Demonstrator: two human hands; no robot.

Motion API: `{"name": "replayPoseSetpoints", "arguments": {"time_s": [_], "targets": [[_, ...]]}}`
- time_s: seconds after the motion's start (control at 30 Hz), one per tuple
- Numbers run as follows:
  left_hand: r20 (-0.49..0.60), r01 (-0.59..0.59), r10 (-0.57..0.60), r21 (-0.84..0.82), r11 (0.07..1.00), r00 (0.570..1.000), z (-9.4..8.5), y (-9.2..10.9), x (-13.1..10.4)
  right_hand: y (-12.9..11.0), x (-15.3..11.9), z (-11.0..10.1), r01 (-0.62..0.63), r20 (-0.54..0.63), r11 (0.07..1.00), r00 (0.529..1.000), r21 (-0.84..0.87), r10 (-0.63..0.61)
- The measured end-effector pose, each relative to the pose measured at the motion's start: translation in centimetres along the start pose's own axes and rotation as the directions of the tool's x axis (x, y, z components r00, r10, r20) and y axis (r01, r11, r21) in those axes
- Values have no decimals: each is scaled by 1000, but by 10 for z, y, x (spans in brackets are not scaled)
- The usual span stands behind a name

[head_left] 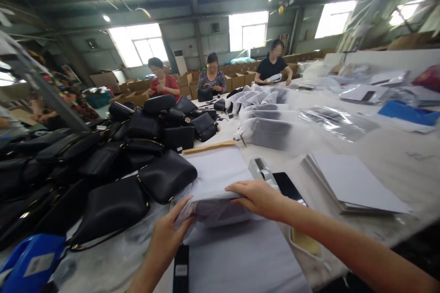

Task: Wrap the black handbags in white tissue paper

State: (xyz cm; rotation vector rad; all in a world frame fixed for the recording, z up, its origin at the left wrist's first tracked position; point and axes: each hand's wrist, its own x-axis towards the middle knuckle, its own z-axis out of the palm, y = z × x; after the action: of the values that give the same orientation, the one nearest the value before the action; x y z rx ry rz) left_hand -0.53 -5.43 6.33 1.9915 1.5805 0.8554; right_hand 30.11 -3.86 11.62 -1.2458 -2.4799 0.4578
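Note:
A pale bundle (218, 210) in thin white wrapping, with a darker shape showing through its front, lies in front of me. My left hand (167, 233) pinches the wrapping at its left corner, thumb and fingers closed on it. Over the right part of its top edge, my right hand (256, 198) grips the same wrapping. White sheets (240, 256) lie underneath and nearer to me, with a black strip bearing a white label (181, 268) at their left edge. Just left of the bundle rests a black handbag (168, 174). What is inside the bundle is mostly hidden.
Many black handbags (113, 201) are heaped on the left, near a blue container (30, 261). To the right are a tape dispenser (260, 168), a black phone (288, 185) and stacked white boards (357, 183). White-wrapped bundles (268, 130) stand beyond; several people work across the table.

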Motion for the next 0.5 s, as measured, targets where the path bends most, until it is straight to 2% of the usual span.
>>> {"name": "replayPoseSetpoints", "arguments": {"time_s": [0.1, 0.23, 0.3, 0.37, 0.43, 0.5], "targets": [[-25, 7, -8, -28, 1000, 1000, -6, 10, 19, -1, 9, -23, -1, -26, 999, 1000, -51, 0], [-100, -81, 74, -70, 994, 992, -22, 55, 49, 12, 13, -78, -26, -105, 996, 994, -86, 17], [-165, -163, 141, -129, 978, 976, -23, 77, 64, 33, 12, -108, -68, -174, 996, 983, -60, 56], [-197, -232, 192, -206, 951, 961, -17, 90, 77, 61, 11, -133, -107, -239, 994, 965, 3, 105], [-177, -253, 210, -275, 928, 962, -6, 95, 86, 93, 9, -150, -149, -286, 985, 944, 83, 167], [-113, -224, 197, -343, 912, 974, 9, 93, 90, 122, 7, -155, -190, -327, 964, 913, 188, 243]]}}
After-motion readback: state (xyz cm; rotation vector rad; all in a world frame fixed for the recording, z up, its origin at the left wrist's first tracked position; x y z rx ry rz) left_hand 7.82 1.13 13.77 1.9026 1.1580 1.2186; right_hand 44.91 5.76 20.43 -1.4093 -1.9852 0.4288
